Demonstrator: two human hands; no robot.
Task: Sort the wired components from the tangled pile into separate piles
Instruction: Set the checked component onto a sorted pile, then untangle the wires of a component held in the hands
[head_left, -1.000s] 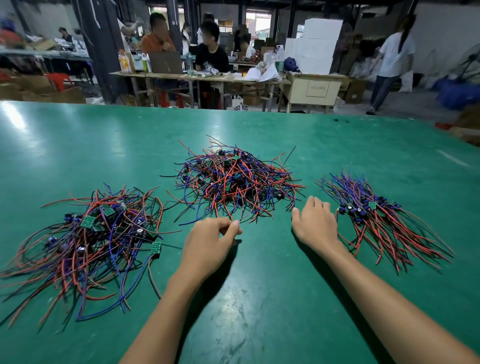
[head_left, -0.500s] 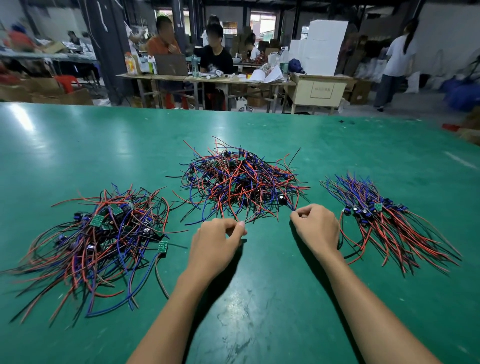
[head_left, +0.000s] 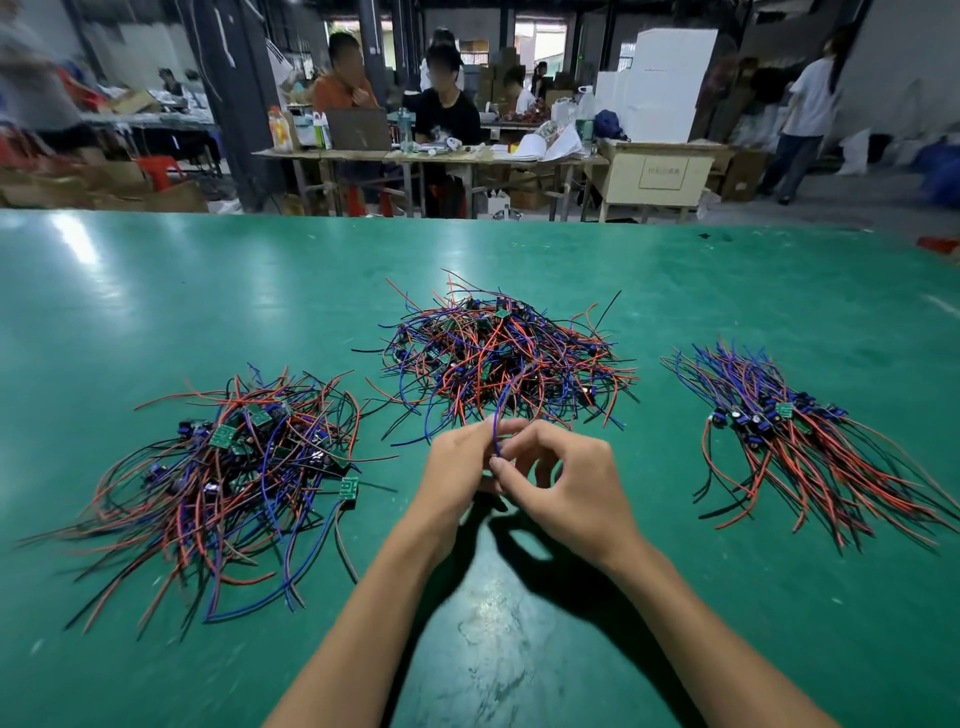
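Note:
A tangled pile (head_left: 498, 358) of red, blue and black wired components lies in the middle of the green table (head_left: 675, 291). A looser pile (head_left: 228, 467) with small green boards lies at the left. A neater pile (head_left: 789, 441) with aligned wires lies at the right. Just in front of the middle pile my left hand (head_left: 457, 473) and my right hand (head_left: 566, 478) meet. Together they pinch one wired component (head_left: 497, 426) whose blue wire arcs up from my fingertips toward the tangle. The part between my fingers is mostly hidden.
The table's far edge (head_left: 467, 221) runs across the view. Beyond it stand work tables (head_left: 415, 156) with several seated people, cardboard boxes and white foam blocks (head_left: 670, 83). A person (head_left: 800, 119) stands at the far right.
Both hands have come together in front of the middle pile and lifted one component; earlier they rested apart on the table, the right hand near the right pile.

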